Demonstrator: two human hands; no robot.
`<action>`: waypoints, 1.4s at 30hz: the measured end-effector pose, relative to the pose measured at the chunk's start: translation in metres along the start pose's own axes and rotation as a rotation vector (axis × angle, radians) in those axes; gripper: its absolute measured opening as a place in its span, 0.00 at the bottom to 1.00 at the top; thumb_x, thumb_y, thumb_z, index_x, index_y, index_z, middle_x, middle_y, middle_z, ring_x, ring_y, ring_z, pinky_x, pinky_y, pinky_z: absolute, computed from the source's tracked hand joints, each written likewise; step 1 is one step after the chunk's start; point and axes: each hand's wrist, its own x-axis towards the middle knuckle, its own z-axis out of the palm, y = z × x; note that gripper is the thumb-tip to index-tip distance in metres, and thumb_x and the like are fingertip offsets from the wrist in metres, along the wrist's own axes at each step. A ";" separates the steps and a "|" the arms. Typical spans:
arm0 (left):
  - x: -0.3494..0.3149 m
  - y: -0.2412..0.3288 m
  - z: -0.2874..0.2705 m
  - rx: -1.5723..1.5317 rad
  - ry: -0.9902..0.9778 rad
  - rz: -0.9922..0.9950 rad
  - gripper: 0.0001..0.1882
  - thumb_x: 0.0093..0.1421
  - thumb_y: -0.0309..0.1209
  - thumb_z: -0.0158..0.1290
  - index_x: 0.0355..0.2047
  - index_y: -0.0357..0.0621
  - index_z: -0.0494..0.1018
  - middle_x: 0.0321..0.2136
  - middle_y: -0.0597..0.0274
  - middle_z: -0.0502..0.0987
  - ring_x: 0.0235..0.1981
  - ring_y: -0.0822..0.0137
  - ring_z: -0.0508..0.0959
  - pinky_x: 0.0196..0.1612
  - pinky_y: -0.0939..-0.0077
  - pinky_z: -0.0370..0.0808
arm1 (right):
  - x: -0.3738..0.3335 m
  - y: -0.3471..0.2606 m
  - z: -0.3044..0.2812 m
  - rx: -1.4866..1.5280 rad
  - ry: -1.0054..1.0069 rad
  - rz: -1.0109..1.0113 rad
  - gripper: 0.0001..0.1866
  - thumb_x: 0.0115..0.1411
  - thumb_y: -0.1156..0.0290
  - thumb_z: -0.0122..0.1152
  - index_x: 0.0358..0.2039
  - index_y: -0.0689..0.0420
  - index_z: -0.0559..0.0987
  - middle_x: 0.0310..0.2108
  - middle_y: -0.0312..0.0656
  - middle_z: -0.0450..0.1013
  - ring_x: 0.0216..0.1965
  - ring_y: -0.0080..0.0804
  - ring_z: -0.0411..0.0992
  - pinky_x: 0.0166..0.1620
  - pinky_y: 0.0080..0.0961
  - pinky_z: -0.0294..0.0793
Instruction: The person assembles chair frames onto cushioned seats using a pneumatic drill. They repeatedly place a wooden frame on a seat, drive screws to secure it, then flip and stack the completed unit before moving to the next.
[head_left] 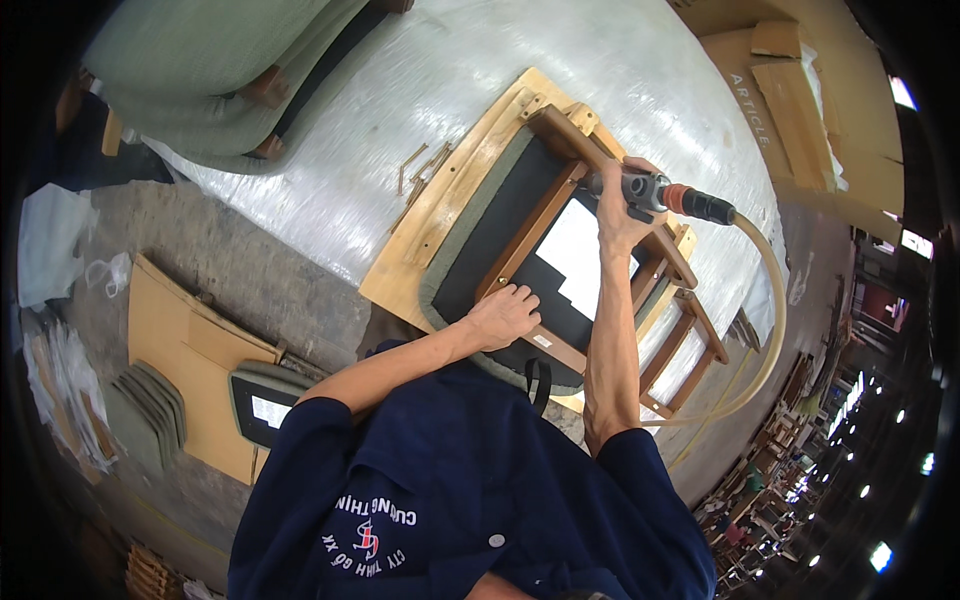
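A chair seat [458,240] with a green-grey padded edge and black underside lies upside down on a light wooden jig [425,235]. On it sits a brown wooden frame [532,232] with legs, and a white sheet [580,245] shows inside. My right hand [622,215] grips a grey air screwdriver [645,190] at the frame's far corner; its tip is hidden. My left hand [507,316] lies at the near left corner of the frame, its fingers curled over the rail beside a screw hole.
Long bolts [420,170] lie loose left of the jig on the plastic-wrapped table [390,100]. A hose [777,290] arcs down at the right, near another wooden frame [685,350]. Upholstered chair parts [220,60] stand far left; padded seats [150,410] and cardboard [190,350] lie lower left.
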 end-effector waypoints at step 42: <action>-0.002 -0.001 0.019 -0.378 0.344 0.024 0.20 0.54 0.22 0.53 0.49 0.35 0.75 0.47 0.46 0.80 0.52 0.47 0.78 0.55 0.54 0.72 | -0.149 -0.078 -0.042 -0.026 -0.205 0.062 0.09 0.56 0.83 0.65 0.37 0.61 0.77 0.35 0.45 0.75 0.34 0.33 0.79 0.42 0.31 0.78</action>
